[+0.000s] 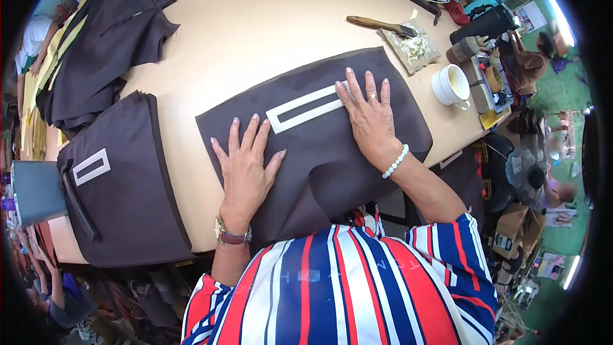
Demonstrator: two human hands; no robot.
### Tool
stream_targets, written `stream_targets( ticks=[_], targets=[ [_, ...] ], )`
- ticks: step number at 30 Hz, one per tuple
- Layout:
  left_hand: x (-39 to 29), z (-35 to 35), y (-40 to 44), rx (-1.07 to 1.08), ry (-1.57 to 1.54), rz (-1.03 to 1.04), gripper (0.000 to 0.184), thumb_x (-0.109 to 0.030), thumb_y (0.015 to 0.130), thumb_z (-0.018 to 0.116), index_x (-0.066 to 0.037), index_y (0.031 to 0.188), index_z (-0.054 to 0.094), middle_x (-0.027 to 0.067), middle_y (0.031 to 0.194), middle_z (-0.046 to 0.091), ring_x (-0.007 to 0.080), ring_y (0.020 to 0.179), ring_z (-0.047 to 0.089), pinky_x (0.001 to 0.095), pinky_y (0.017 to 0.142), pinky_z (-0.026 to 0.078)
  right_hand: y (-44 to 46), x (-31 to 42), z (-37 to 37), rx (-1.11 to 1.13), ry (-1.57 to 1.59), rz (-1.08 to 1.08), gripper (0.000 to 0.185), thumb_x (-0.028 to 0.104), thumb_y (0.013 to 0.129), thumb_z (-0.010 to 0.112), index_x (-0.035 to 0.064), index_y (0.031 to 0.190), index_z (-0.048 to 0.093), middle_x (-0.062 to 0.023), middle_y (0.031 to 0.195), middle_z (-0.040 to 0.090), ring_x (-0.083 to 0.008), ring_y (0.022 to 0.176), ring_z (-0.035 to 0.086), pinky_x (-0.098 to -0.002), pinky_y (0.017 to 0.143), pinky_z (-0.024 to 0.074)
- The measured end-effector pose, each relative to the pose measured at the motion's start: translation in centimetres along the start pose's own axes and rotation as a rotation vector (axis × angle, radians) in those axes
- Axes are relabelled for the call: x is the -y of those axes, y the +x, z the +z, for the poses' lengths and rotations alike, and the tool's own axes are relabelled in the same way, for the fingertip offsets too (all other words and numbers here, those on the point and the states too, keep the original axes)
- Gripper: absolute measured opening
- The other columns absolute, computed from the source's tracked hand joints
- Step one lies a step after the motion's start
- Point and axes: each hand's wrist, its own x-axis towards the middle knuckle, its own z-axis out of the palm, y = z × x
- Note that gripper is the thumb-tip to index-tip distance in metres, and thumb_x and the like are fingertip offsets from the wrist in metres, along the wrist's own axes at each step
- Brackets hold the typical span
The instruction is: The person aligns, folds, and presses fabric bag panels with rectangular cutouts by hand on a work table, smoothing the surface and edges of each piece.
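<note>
A dark brown sheet of leather or fabric [287, 172] lies before me, its near edge hanging over the table's front. On it is a pale rectangular frame-shaped piece [300, 115] with a long slot in the middle. My left hand [246, 166] rests flat on the sheet, left of the frame piece, fingers spread. My right hand [370, 115] lies flat with fingers apart, its index finger over the frame piece's right end, which is partly hidden. Neither hand grips anything.
To the left lies a stack of dark pieces [128, 198] bearing another pale frame [91, 167] and a dark hammer-like tool [78, 207]. At right are a white cup [450, 85], a brush [383, 25], a plastic bag [416, 51] and a hammer [415, 1]. Other people work at the sides.
</note>
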Motion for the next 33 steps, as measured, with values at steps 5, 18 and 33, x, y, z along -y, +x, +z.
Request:
stream_targets(
  ticks=[5, 18, 33],
  targets=[
    [0.1, -0.2, 0.0, -0.001, -0.034, 0.007, 0.056, -0.035, 0.082, 0.063, -0.008, 0.128, 0.047, 0.0074, 0.137, 0.041, 0.0327, 0.131, 0.029, 0.0647, 0.102, 0.017, 0.1, 1.1, -0.6, -0.047, 0.061, -0.001, 0.056, 0.018, 0.085, 0.047, 0.0098, 0.139, 0.034, -0.0111, 0.145, 0.024, -0.0347, 0.130, 0.029, -0.0545, 0.107, 0.0172],
    [-0.4, -0.6, 0.0, 0.020, 0.070, 0.017, 0.058, -0.037, 0.080, 0.063, -0.006, 0.127, 0.049, 0.0074, 0.137, 0.041, 0.0338, 0.130, 0.030, 0.0641, 0.103, 0.015, -0.6, -6.3, 1.9, -0.257, 0.980, -0.008, 0.056, -0.005, 0.070, 0.044, 0.0141, 0.121, 0.058, -0.0244, 0.141, 0.029, -0.0448, 0.129, 0.026, -0.0553, 0.105, 0.0192],
    [-1.2, -1.2, 0.2, 0.081, 0.040, -0.046, 0.058, -0.034, 0.080, 0.065, -0.006, 0.128, 0.048, 0.0082, 0.138, 0.040, 0.0336, 0.132, 0.028, 0.0619, 0.105, 0.013, -3.5, -22.0, 8.2, 0.404, 0.494, 0.559, 0.093, 0.084, 0.063, 0.044, 0.0099, 0.117, 0.062, -0.0192, 0.149, 0.014, -0.0395, 0.138, 0.005, -0.0589, 0.107, 0.0028]
  ],
)
